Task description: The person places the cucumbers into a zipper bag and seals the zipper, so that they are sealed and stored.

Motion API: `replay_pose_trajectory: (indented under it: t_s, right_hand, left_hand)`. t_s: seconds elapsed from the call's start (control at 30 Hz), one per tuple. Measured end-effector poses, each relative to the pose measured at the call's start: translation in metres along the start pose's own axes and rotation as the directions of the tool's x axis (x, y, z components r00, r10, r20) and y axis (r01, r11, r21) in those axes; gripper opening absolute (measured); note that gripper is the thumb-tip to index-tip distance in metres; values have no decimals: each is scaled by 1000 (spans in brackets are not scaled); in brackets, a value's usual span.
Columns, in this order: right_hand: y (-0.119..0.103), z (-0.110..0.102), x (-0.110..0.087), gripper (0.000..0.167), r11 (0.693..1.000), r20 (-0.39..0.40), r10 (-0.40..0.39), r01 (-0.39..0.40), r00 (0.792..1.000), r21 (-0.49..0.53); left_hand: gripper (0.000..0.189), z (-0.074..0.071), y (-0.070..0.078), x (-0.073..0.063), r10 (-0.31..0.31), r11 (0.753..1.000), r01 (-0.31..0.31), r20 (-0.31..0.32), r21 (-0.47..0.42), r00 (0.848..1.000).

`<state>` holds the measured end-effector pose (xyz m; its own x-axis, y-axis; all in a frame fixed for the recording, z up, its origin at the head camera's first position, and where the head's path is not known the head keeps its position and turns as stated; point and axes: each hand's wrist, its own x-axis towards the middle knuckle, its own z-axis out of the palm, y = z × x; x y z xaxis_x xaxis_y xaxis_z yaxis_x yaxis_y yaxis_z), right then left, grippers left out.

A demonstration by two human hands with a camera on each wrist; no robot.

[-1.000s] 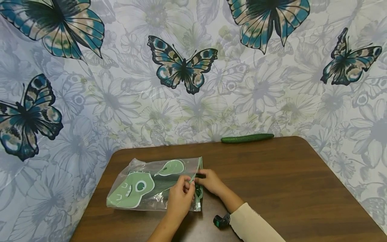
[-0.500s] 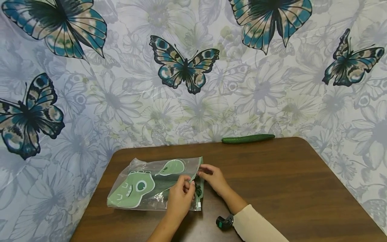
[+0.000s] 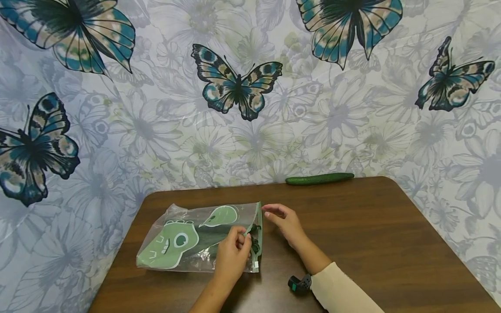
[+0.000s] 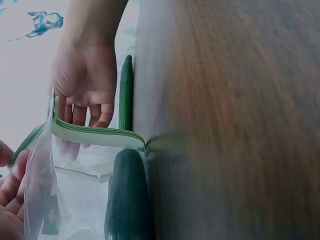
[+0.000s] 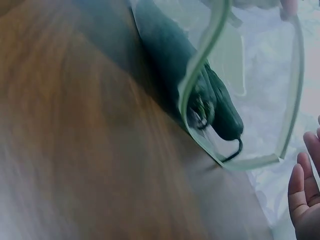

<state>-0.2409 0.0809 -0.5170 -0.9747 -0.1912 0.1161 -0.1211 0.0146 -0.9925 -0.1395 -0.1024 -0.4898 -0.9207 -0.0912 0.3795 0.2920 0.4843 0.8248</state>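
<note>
Now my right hand [image 3: 287, 224] has drawn back from the clear bag [image 3: 176, 245], fingers loose and empty, leaving dark green vegetables [image 5: 226, 115] inside; only my left hand [image 3: 232, 252] pinches the green rim [image 5: 298, 75], while a cucumber [image 3: 319, 178] lies beyond on the table [image 3: 372, 243]

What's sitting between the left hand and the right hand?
The open mouth of the clear bag, as the head view shows: the left hand pinches its rim, and the right hand is just right of it.
</note>
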Motion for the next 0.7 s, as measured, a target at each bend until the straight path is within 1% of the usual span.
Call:
replay_pose_trajectory:
  t_s: [0.13, 0.27, 0.43, 0.53, 0.7]
  right_hand:
    - [-2, -10, 3, 34, 1000, 4, -20, 20, 1000, -10]
    - [-5, -23, 6, 35, 999, -12, -46, 46, 999, -25]
    - [-4, -39, 14, 37, 995, -38, -61, 57, 997, -86]
    - [-3, -49, 19, 41, 990, -55, -60, 52, 997, -130]
    - [-2, -65, 28, 47, 986, -81, -42, 28, 996, -163]
  left_hand:
    - [9, -1, 0, 0, 7, 1000, -7, 0, 2, 1000]
    - [9, -1, -1, 0, 10, 1000, -10, 2, -5, 1000]
    - [10, -1, -2, 0, 12, 1000, -12, 0, -1, 1000]
    - [10, 0, -2, 0, 17, 1000, -17, -2, 6, 1000]
    - [10, 0, -3, 0, 28, 1000, -28, -5, 6, 1000]
